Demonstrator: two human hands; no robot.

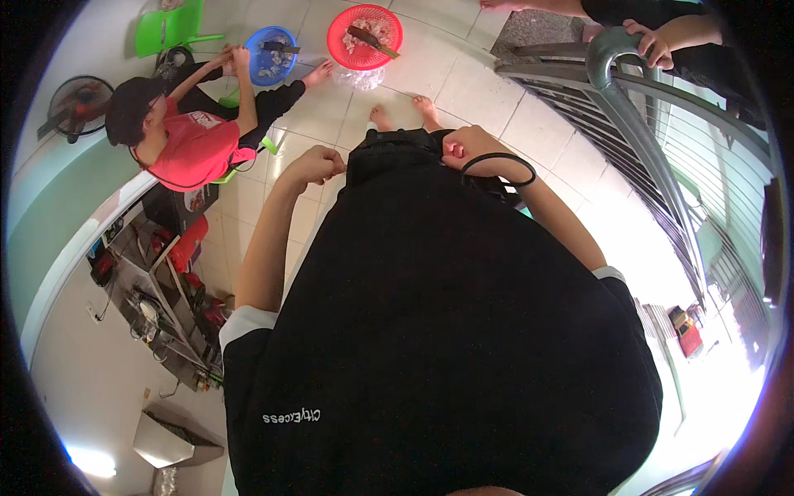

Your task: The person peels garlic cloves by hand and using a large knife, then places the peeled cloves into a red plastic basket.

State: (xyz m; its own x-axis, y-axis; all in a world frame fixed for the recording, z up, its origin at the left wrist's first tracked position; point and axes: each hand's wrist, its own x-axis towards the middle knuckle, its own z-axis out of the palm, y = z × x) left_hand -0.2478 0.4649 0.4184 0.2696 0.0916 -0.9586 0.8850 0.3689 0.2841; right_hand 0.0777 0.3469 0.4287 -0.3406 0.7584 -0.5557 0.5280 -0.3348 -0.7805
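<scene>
I am looking straight down my own black shirt. My left hand is curled into a fist beside the top edge of my black shorts, with nothing visible in it. My right hand rests against the other side of the shorts with its fingers curled in, and a black band circles its wrist. Whether either hand pinches the fabric cannot be seen. My bare feet stand on the pale tiled floor just beyond the hands.
A person in a red shirt crouches at the left, hands in a blue basket. Beside it a red basket holds food pieces and a knife. A green chair, a fan, a metal rack and a railing gripped by another person's hand surround me.
</scene>
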